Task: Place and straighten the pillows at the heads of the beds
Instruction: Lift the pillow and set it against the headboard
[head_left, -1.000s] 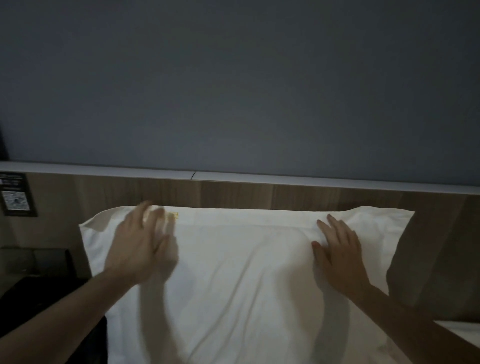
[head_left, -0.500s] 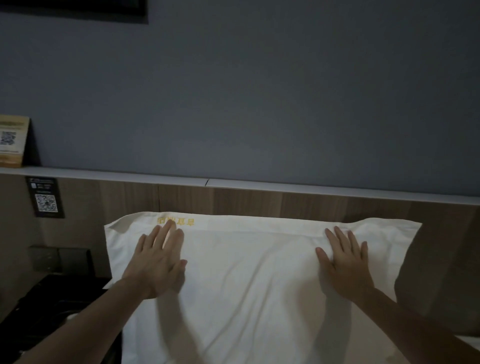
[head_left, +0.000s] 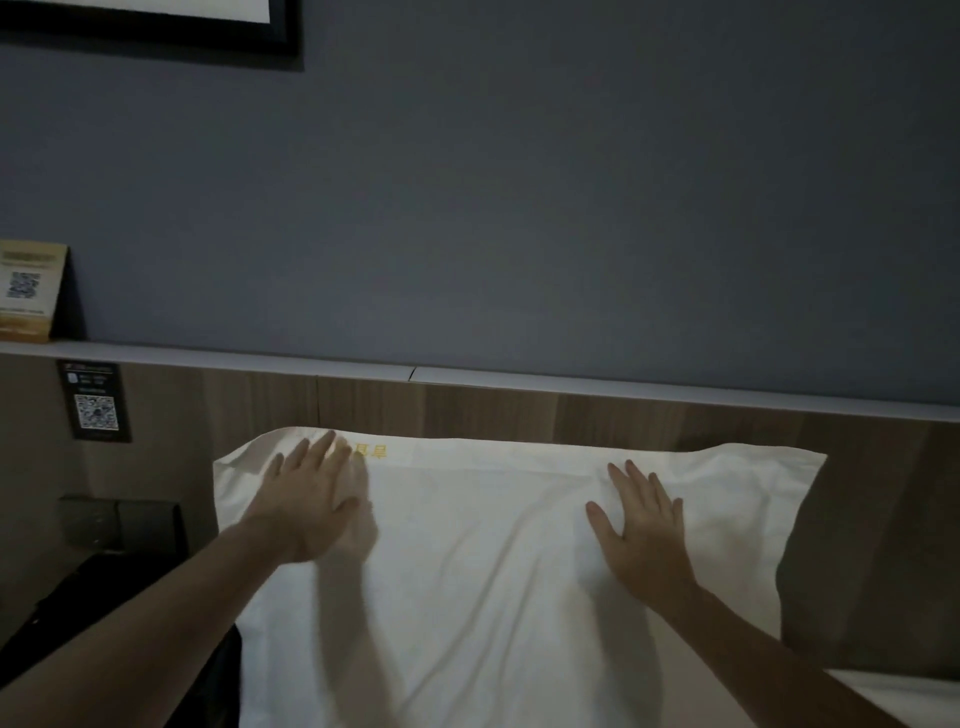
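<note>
**A:** Where is the pillow, and how does it lie?

**B:** The white pillow (head_left: 483, 561) leans at the head of the bed, its top edge against the wooden headboard (head_left: 571, 415). Its long axis runs left to right, along the headboard. The top edge looks nearly level, perhaps a little higher at the left corner.

**A:** And the hands?

**B:** Both are on the pillow's face, near the top edge. The left hand (head_left: 306, 499) lies flat with fingers straight and slightly spread, reaching towards the upper left corner, beside some yellow lettering (head_left: 371, 451). It is blurred, so whether it presses or only brushes the cloth cannot be told. The right hand (head_left: 641, 525) is flat too, fingers spread, palm on the cloth. Neither hand grips or pinches anything.

**A:** Which hand is nearer an end?

**B:** The left one sits close to the left corner. The right one is well short of the right corner (head_left: 800, 462), which juts out past it.

**A:** So what does the next move turn on?

**B:** Most likely on that long axis. Soft creases run diagonally down the middle between the hands, so smoothing outwards along the length, each hand towards its own end, should flatten them. The right side has farther to go.

**A:** Anything else nearby?

**B:** A ledge (head_left: 208, 356) tops the headboard, with a small card (head_left: 31, 291) at far left.
</note>
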